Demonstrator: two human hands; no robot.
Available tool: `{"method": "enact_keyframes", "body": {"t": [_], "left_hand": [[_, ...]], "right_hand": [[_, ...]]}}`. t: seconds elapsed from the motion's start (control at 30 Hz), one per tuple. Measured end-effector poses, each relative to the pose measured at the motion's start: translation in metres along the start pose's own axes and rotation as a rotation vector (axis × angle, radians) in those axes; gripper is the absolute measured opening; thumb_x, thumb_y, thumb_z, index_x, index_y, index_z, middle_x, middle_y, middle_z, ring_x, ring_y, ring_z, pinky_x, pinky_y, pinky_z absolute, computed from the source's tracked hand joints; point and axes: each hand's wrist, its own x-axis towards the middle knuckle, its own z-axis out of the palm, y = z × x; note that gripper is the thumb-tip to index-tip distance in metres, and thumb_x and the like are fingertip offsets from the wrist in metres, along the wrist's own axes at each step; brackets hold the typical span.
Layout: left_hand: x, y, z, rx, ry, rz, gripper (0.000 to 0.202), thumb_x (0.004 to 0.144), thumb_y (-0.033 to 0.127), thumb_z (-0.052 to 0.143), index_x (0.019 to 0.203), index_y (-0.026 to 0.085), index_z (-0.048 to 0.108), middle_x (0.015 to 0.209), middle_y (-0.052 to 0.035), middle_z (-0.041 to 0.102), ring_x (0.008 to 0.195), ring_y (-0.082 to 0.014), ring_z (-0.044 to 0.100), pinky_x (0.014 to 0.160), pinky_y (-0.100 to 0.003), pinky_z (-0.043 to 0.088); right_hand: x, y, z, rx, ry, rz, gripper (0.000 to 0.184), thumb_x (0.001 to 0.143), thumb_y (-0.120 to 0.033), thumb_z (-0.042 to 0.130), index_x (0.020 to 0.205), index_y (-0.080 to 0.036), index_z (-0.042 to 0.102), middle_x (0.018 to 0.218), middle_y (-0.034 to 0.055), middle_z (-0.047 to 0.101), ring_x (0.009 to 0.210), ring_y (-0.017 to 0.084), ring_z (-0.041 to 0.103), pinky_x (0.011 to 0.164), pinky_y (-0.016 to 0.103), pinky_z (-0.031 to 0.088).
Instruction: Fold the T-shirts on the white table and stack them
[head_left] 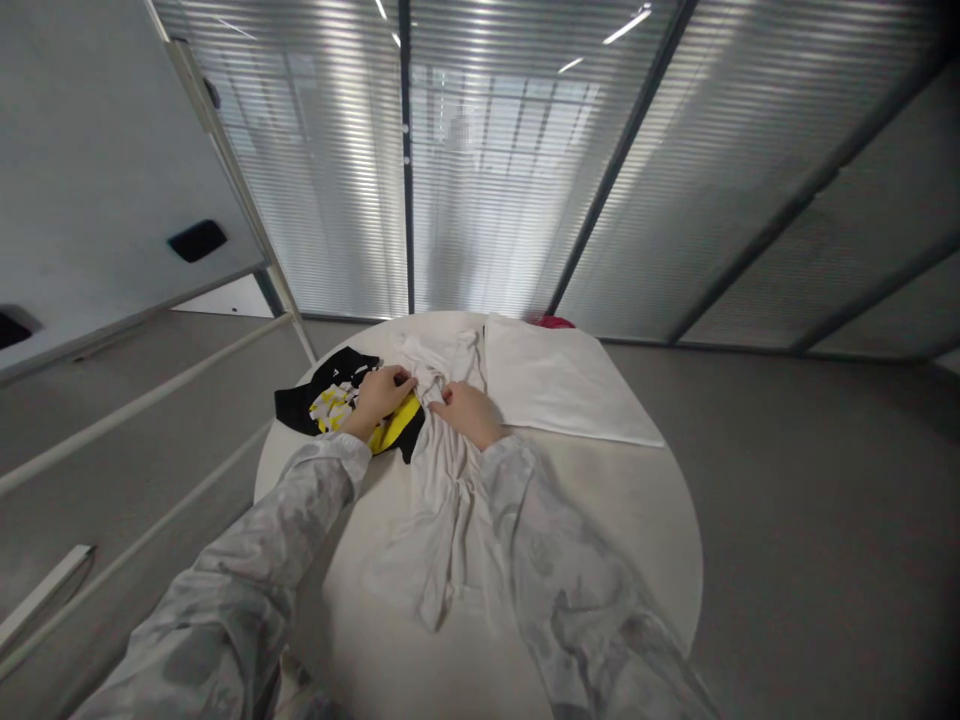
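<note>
A crumpled white garment runs lengthwise down the middle of the round table, its folds bunched near the top. My left hand has its fingertips pinched at the left edge of the bunched cloth. On the opposite edge, my right hand is closed with thumb and fingers on the same cloth. Beneath and beside my left wrist lies a black, yellow and white patterned garment. What kind of garment the white one is, I cannot tell.
A flat, folded white cloth covers the table's right rear, with a bit of red material behind it. The round white table stands before a ribbed translucent wall. Pale metal rails and a grey panel are at left.
</note>
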Motion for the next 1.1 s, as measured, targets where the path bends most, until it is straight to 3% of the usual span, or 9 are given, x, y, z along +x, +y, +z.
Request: {"method": "enact_keyframes", "body": {"t": [0.17,0.3,0.43,0.67,0.87,0.97,1.1], "left_hand": [[0.001,-0.003,0.003,-0.054,0.025,-0.038,0.032,0.100,0.052,0.069,0.107,0.024,0.083,0.105,-0.0091,0.085,0.097,-0.0277,0.078,0.088,-0.035,0.055],[0.003,-0.005,0.006,-0.106,0.049,-0.063,0.029,0.101,0.048,0.067,0.106,0.023,0.081,0.107,-0.0086,0.085,0.096,-0.0253,0.076,0.087,-0.033,0.054],[0.004,-0.006,0.008,-0.099,0.089,-0.117,0.030,0.102,0.046,0.064,0.108,0.022,0.079,0.109,-0.0099,0.083,0.097,-0.0258,0.075,0.088,-0.034,0.054],[0.000,-0.003,0.004,-0.051,0.119,-0.118,0.032,0.103,0.048,0.063,0.110,0.022,0.079,0.109,-0.0100,0.084,0.098,-0.0268,0.075,0.087,-0.035,0.053],[-0.003,0.001,0.000,-0.005,0.121,-0.156,0.033,0.102,0.050,0.064,0.110,0.024,0.081,0.108,-0.0095,0.085,0.095,-0.0277,0.076,0.083,-0.035,0.051],[-0.005,0.004,-0.002,-0.005,0.138,-0.127,0.033,0.101,0.052,0.065,0.106,0.024,0.081,0.106,-0.0093,0.084,0.095,-0.0282,0.076,0.084,-0.036,0.052],[-0.008,0.009,-0.005,-0.076,0.142,0.054,0.031,0.102,0.048,0.063,0.106,0.023,0.081,0.106,-0.0086,0.084,0.096,-0.0263,0.076,0.091,-0.036,0.054]], "right_hand": [[0.007,0.022,0.008,0.196,-0.007,0.002,0.016,0.099,-0.038,0.075,0.098,-0.023,0.077,0.102,0.0047,0.082,0.094,0.021,0.075,0.082,0.029,0.051],[0.010,0.042,0.000,0.324,0.000,0.033,0.016,0.098,-0.035,0.077,0.094,-0.020,0.076,0.096,0.0036,0.081,0.087,0.018,0.073,0.080,0.027,0.051],[0.009,0.043,-0.010,0.359,0.015,0.090,0.014,0.098,-0.033,0.078,0.095,-0.019,0.076,0.091,0.0040,0.081,0.083,0.018,0.073,0.078,0.027,0.051],[0.000,0.032,-0.031,0.266,-0.026,0.099,0.010,0.098,-0.032,0.077,0.102,-0.023,0.074,0.080,0.0009,0.079,0.086,0.020,0.075,0.082,0.028,0.051],[-0.010,0.026,-0.028,-0.025,-0.053,0.102,0.009,0.095,-0.033,0.079,0.096,-0.025,0.075,0.099,0.0064,0.082,0.094,0.026,0.075,0.080,0.032,0.049],[-0.013,0.017,-0.033,-0.080,-0.016,0.049,0.007,0.098,-0.029,0.074,0.102,-0.024,0.076,0.105,0.0086,0.082,0.097,0.027,0.075,0.083,0.035,0.051],[-0.022,0.002,-0.042,-0.123,-0.030,-0.234,0.019,0.094,-0.023,0.076,0.113,-0.026,0.077,0.111,0.0070,0.082,0.108,0.028,0.074,0.091,0.036,0.053]]}}
